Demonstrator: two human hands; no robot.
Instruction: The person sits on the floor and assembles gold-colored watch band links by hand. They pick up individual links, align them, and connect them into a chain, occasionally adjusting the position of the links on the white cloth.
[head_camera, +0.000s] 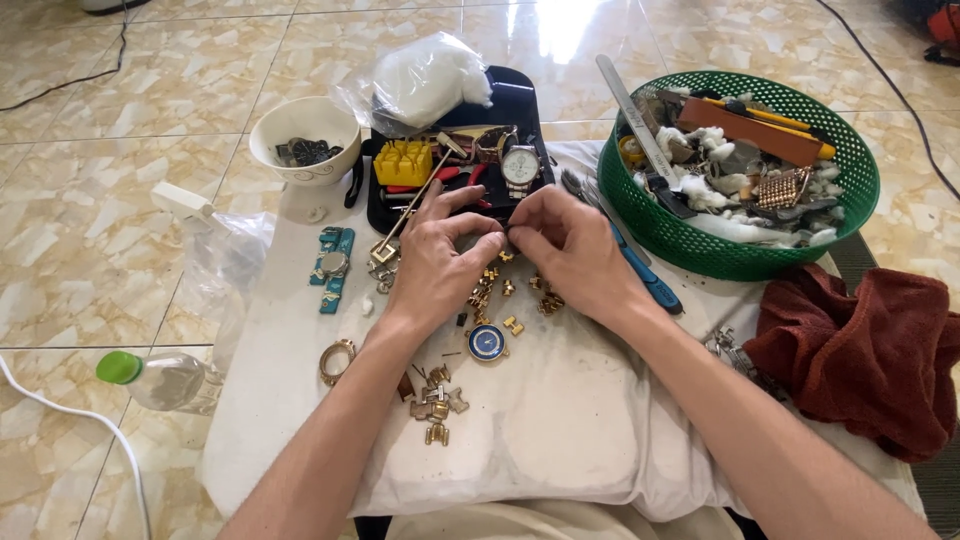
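My left hand (438, 262) and my right hand (570, 250) meet over a white cushion (560, 420), fingertips pinched together on a small gold watch-band piece that the fingers mostly hide. Loose gold band links (436, 400) lie scattered below and between the hands. A blue-faced gold watch head (487, 343) rests just under my left wrist. A thin metal tool (400, 220) lies by my left hand. A silver watch (520, 166) sits on a black tray (515, 100) just beyond my fingers.
A green basket (850, 170) of tools and scraps stands at the right, a dark red cloth (860, 350) below it. White bowl (300, 125), yellow block (403, 162), teal holder (330, 268), gold watch case ring (336, 360), blue-handled tool (650, 285) and plastic bottle (160, 378) lie around.
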